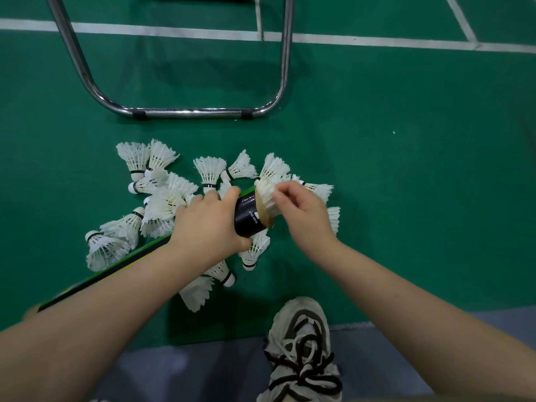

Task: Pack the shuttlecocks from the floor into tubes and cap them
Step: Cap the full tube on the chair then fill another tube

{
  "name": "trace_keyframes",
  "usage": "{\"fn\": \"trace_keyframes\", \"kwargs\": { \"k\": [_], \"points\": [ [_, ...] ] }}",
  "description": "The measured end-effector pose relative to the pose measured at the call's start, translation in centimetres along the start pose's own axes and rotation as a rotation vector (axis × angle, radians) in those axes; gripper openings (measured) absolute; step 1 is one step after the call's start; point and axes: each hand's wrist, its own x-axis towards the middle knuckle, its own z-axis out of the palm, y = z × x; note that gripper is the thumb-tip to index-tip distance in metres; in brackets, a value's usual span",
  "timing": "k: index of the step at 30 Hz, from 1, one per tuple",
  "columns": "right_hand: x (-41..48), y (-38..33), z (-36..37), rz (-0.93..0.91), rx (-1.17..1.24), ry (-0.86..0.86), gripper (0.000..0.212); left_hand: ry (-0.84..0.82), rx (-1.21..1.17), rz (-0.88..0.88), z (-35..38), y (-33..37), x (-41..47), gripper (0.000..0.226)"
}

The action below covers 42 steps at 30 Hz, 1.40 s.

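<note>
My left hand (pixel 208 221) grips a long black and green tube (pixel 249 217) near its open end, which points right. A white feathered shuttlecock (pixel 265 195) sticks out of that open end, feathers outward. My right hand (pixel 301 210) pinches the feathers of this shuttlecock at the tube mouth. Several more white shuttlecocks (pixel 156 198) lie scattered on the green floor behind and under my hands, some partly hidden by my left hand and the tube. No cap is in view.
A chrome chair frame (pixel 191 112) stands on the floor just beyond the shuttlecock pile. White court lines (pixel 174 31) run across the far floor. My sneaker (pixel 301 349) rests at the bottom, on the grey strip by the green mat's edge.
</note>
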Motion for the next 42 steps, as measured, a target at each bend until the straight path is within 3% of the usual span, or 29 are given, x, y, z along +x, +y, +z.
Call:
{"fn": "trace_keyframes", "kwargs": {
  "k": [5,9,16,20,26,36,42],
  "points": [
    [0.5,-0.9,0.9,0.095,0.085,-0.317,0.023,0.035,-0.029,-0.006,-0.9,-1.0,0.2,0.069],
    [1.4,-1.8,1.0,0.207,0.008,-0.560,0.032,0.048,0.007,0.025,-1.6,-1.5,-0.1,0.067],
    [2.9,-5.1,1.6,0.221,-0.146,-0.745,0.023,0.102,-0.006,0.063,-2.8,-1.6,-0.6,0.065],
    [2.9,-6.9,2.7,0.157,-0.153,-0.574,0.020,0.135,-0.030,0.052,-4.6,-2.5,-0.3,0.066],
    [2.7,-12.4,3.4,-0.190,-0.278,-0.363,0.028,0.274,-0.085,0.049,-9.6,-4.2,-0.5,0.064],
    [5.6,-22.9,5.5,-0.470,-0.353,-0.164,0.042,0.416,-0.142,0.027,-19.6,-7.6,-0.2,0.054],
    [8.4,-29.8,6.8,-0.731,-0.326,0.139,0.047,0.639,-0.177,0.005,-26.7,-9.2,1.4,0.053]
  ]
}}
